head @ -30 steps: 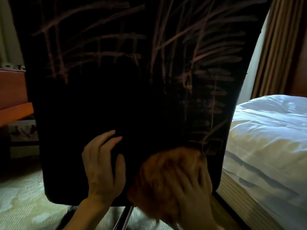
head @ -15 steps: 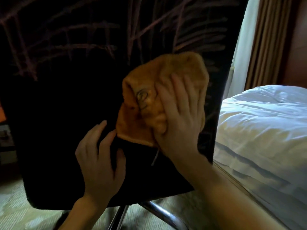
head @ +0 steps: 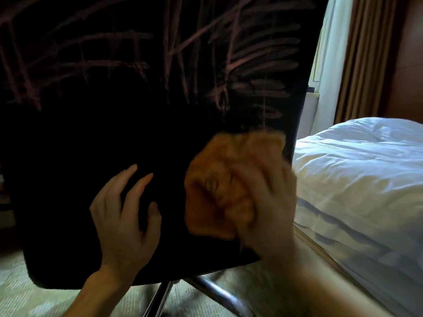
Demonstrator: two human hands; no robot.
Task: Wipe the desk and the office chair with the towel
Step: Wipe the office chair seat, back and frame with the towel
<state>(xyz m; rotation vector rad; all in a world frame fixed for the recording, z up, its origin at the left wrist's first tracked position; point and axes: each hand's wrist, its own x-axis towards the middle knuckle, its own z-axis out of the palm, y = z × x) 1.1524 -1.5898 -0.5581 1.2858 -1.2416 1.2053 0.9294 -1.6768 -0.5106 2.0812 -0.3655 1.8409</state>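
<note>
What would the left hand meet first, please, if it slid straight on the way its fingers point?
Probably the pinkish streaks higher on the chair back: the fingers of the left hand point up and slightly right, a line that seems to pass left of the towel.

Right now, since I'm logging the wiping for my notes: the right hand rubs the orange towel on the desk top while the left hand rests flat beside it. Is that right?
Not quite: the surface is the black chair back, not a desk top. The head view shows the right hand rubbing the orange towel on it while the left hand rests flat beside it.
</note>
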